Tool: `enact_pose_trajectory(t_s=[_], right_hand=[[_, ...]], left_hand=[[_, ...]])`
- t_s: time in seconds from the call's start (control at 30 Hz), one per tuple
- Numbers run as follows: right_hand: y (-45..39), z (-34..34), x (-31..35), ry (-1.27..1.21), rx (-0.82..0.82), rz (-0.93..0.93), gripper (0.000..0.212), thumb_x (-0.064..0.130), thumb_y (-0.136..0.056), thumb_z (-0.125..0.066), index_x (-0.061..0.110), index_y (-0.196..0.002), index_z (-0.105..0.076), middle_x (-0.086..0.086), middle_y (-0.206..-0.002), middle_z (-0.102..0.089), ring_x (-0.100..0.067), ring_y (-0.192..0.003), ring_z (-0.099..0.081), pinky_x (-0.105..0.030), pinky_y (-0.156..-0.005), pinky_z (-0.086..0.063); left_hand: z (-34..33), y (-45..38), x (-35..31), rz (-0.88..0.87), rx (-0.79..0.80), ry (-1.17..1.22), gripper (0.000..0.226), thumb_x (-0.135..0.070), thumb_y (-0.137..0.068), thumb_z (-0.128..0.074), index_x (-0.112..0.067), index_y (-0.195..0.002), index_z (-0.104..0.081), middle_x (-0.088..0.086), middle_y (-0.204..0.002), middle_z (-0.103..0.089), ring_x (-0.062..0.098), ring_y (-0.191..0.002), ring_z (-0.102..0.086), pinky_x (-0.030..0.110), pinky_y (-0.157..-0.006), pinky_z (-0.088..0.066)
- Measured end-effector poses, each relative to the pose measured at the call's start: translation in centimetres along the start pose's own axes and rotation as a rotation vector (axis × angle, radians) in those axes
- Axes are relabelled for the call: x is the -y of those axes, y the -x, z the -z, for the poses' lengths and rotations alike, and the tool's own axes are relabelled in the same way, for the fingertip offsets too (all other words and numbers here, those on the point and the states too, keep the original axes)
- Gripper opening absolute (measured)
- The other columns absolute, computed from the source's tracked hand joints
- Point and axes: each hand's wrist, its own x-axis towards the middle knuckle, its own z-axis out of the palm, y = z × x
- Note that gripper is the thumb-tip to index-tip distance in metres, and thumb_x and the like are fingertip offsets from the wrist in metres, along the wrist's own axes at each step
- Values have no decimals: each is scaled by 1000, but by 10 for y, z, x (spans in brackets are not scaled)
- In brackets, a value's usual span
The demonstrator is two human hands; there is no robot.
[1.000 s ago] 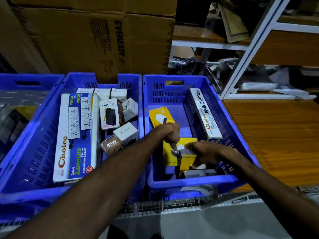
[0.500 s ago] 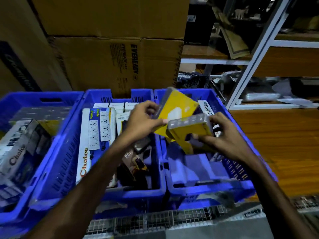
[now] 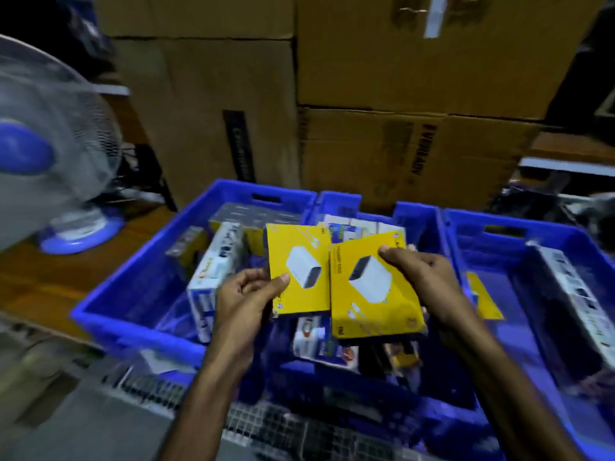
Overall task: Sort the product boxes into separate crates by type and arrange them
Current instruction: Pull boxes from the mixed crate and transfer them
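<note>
My left hand (image 3: pixel 244 301) grips a yellow charger box (image 3: pixel 299 271) by its lower left corner. A second yellow charger box (image 3: pixel 372 294) is held at its right edge by my right hand (image 3: pixel 422 281). Both boxes hover face up, side by side, over the seam between the left blue crate (image 3: pixel 133 314) and the middle blue crate (image 3: pixel 416 214). The left crate holds white Choice extension-socket boxes (image 3: pixel 213 277) and some darker boxes. The right blue crate (image 3: pixel 492 224) contains another yellow box (image 3: pixel 482 297) and a long white box (image 3: pixel 575 294).
Large brown cartons (image 3: pixel 382 128) are stacked right behind the crates. A white and blue table fan (image 3: pixel 50 144) stands on the wooden tabletop (image 3: pixel 40 277) at the left. A wire mesh edge (image 3: pixel 283 427) runs along the front below the crates.
Both hands lifted the two yellow boxes out of the right crate and carried them left, turning them face up. The view swung left, bringing the fan into sight.
</note>
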Motion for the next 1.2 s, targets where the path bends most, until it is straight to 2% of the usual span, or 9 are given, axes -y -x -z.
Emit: enact_pose_trajectory(t_s=[0.2,0.37,0.43,0.5,0.6,0.8,0.97,1.03,1.2], right_hand=[[-21,-128,24,223,104,116,46,52,-76,-78,7,-74,-68,5,-61,-66,-12,-57,-61,-33,-57,-42],[-44,-200,56,558,11,213,49,57,-71,-63,18,-101,-63,-8,-108,-72,-33,-103,-67,-42,-83,-53],[-55,-219,62,669,-4,241,55,54,-77,-62,22,-122,-59,-12,-129,-66,-37,-121,-61,-43,-94,-49],[-69,-234,59,777,3,240,62,54,-80,-63,19,-131,-54,-15,-135,-62,-39,-125,-58,-44,-95,-47],[-86,-252,45,887,36,199,62,58,-81,-64,18,-128,-55,-16,-130,-64,-38,-120,-61,-45,-93,-48],[-94,-257,21,913,63,150,56,49,-86,-65,23,-135,-54,-11,-132,-64,-35,-119,-61,-44,-97,-50],[-103,-255,-3,935,147,198,37,59,-80,-64,33,-106,-67,1,-107,-73,-25,-98,-69,-44,-85,-59],[-101,-250,-7,914,196,273,29,55,-86,-66,28,-98,-68,7,-90,-72,-15,-84,-70,-37,-77,-59],[-97,-235,-15,862,308,404,16,36,-95,-69,22,-101,-72,8,-88,-75,0,-78,-68,-29,-75,-56]], left_hand=[[95,-35,-38,-189,-181,-228,21,-9,-80,-86,-14,-90,-69,7,-79,-71,13,-66,-64,29,-62,-52],[143,-80,-81,-344,-240,-525,31,-2,-80,-84,-24,-78,-62,-8,-74,-61,-10,-58,-56,13,-59,-45],[159,-98,-91,-346,-280,-646,26,-8,-78,-86,-21,-83,-64,-6,-76,-63,-1,-65,-59,20,-62,-44],[175,-116,-91,-309,-336,-794,29,-34,-70,-89,-26,-87,-66,0,-82,-70,20,-77,-66,28,-69,-51],[199,-146,-66,-213,-309,-975,45,-57,-57,-72,-21,-85,-68,6,-89,-75,31,-88,-71,44,-77,-58],[210,-138,-53,-117,-316,-1078,28,-38,-77,-76,-16,-93,-66,8,-90,-67,34,-84,-61,35,-68,-43],[231,-136,-48,-41,-207,-1272,36,-48,-81,-77,-16,-86,-61,8,-90,-67,31,-82,-61,36,-70,-49],[234,-131,-47,-37,-186,-1373,43,-52,-81,-80,-15,-96,-62,9,-99,-68,34,-91,-64,36,-71,-47],[235,-118,-41,-120,-228,-1394,55,-63,-77,-80,-17,-103,-64,15,-107,-73,37,-97,-69,37,-70,-51]])
